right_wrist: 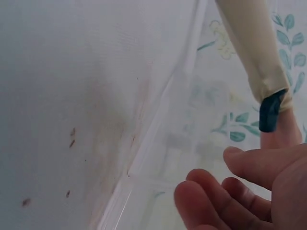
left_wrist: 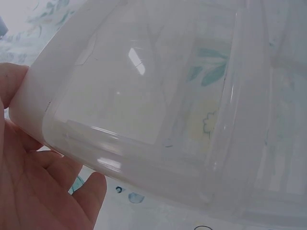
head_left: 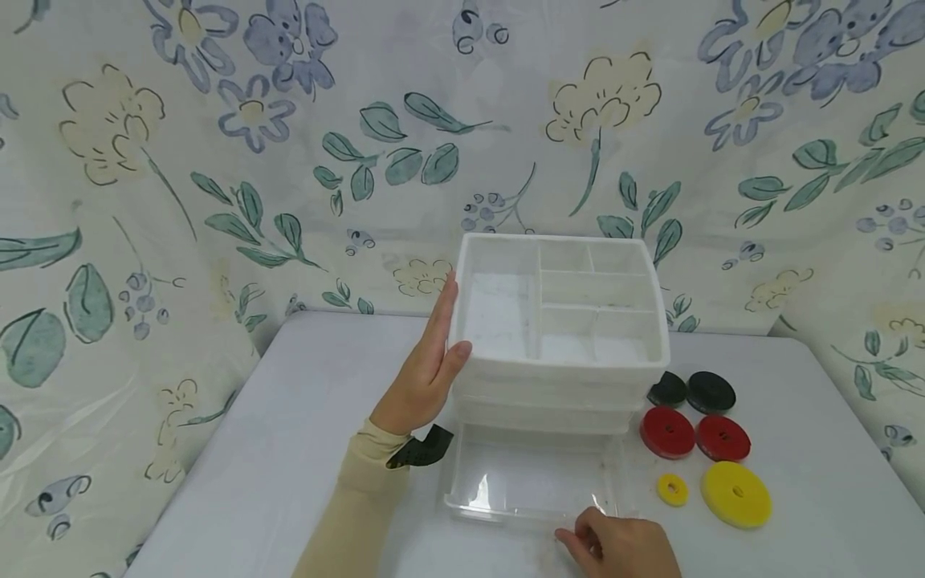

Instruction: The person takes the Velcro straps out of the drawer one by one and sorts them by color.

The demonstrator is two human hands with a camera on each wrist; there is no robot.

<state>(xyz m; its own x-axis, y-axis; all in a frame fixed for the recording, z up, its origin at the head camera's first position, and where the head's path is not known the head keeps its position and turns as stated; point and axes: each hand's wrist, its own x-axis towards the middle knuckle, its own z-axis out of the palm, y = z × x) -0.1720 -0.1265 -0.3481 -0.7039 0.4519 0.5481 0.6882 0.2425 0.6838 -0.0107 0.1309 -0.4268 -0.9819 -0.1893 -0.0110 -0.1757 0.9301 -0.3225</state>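
Observation:
A white plastic organizer point(head_left: 564, 381) with a compartmented top stands mid-table. Its clear bottom drawer point(head_left: 535, 474) is pulled out toward me and looks bare inside. My left hand point(head_left: 422, 369) rests along the organizer's left side, fingers straight and the thumb near the front corner. In the left wrist view, that hand point(left_wrist: 43, 187) touches the edge of the translucent body. Just beyond the drawer's front right corner is my right hand point(head_left: 625, 546), its fingers loosely curled. The right wrist view shows nothing between the fingers and thumb of this hand point(right_wrist: 249, 196).
Right of the organizer lie two black discs point(head_left: 711, 392), two red discs point(head_left: 667, 432), a small yellow ring point(head_left: 672, 489) and a larger yellow disc point(head_left: 736, 494). The white table point(head_left: 311, 401) is backed by a floral sheet point(head_left: 433, 96). A dark band point(head_left: 422, 447) hangs at my left cuff.

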